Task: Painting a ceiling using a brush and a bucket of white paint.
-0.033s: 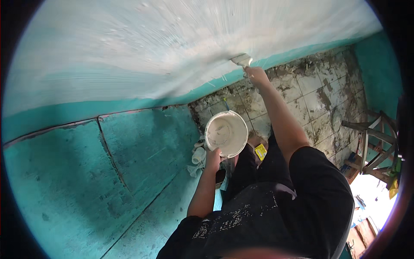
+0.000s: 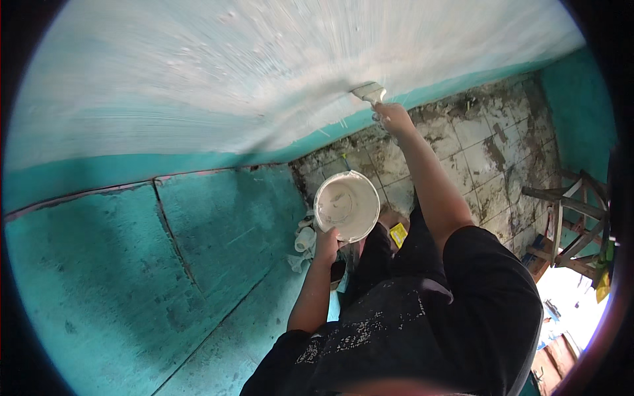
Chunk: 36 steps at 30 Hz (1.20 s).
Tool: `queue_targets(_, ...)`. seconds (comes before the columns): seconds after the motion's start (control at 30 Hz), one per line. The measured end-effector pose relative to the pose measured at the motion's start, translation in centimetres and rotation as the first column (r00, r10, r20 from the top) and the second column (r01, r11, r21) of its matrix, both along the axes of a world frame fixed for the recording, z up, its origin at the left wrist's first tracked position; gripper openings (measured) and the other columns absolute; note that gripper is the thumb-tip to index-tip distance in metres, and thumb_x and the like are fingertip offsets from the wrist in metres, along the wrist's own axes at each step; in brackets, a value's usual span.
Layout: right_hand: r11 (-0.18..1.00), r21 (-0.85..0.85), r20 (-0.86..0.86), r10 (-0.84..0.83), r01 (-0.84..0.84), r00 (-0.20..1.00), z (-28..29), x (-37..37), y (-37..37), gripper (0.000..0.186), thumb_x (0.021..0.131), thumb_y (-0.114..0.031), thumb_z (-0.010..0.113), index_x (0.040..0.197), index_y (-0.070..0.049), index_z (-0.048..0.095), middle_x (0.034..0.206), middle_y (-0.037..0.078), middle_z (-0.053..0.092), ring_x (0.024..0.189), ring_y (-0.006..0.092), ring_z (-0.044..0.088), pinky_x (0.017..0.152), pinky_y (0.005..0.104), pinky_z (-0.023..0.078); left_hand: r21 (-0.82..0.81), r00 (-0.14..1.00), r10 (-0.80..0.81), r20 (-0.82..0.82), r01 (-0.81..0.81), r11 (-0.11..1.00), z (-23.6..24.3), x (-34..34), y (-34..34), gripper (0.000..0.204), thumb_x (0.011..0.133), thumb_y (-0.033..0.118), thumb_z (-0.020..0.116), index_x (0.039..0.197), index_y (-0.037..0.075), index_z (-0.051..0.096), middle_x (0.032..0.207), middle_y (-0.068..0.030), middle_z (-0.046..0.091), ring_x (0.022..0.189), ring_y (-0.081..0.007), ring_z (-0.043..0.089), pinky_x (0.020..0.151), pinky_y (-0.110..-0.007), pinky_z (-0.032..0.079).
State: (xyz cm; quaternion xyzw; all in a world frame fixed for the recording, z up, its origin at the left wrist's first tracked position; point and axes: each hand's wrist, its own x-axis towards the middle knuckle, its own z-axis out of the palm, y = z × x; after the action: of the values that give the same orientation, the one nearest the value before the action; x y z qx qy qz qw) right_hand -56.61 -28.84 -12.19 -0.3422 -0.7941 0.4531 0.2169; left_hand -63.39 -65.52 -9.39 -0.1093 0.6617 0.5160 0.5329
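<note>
My right hand [image 2: 393,119] is closed round the handle of a wide, pale paintbrush [image 2: 371,92]. The brush's bristle end touches the wall [image 2: 264,59], which has streaky white paint over teal. Along the wall's lower part a teal strip shows, with a few white drips. My left hand [image 2: 327,244] grips the near rim of a white bucket [image 2: 356,208], thumb over the edge. Whitish residue coats the inside of the bucket, and a little pale paint appears to lie at its bottom.
Stained, cracked floor tiles [image 2: 475,152] lie below the wall. A rough teal surface [image 2: 119,257] adjoins on the left. White plastic items [image 2: 304,239] sit beside the bucket, and a yellow packet [image 2: 398,235] lies by my legs. A wooden stand [image 2: 574,214] is at the right.
The paintbrush and my right hand have shifted very slightly to the left along the wall. My left hand and the bucket stay nearly where they were.
</note>
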Motion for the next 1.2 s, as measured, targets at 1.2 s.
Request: queue_targets(1.2,0.756,-0.653,-0.458,-0.345,-0.047,0.820,34.2,3.9,-15.0,0.028,0.092,-0.028,0.045,0.086,-0.002,0.055,0.056,-0.002,0.046,0.042,0.0040,0.037,0.039,0.0204,0.027,0.140,0.997,0.053,0.059,-0.061,0.988,9.3,3.0,-11.1,0.037,0.079,0.007,0.048,0.115,-0.002,0.046,0.102,-0.0141,0.055,0.085,-0.0260,0.059,0.070,-0.039,0.052)
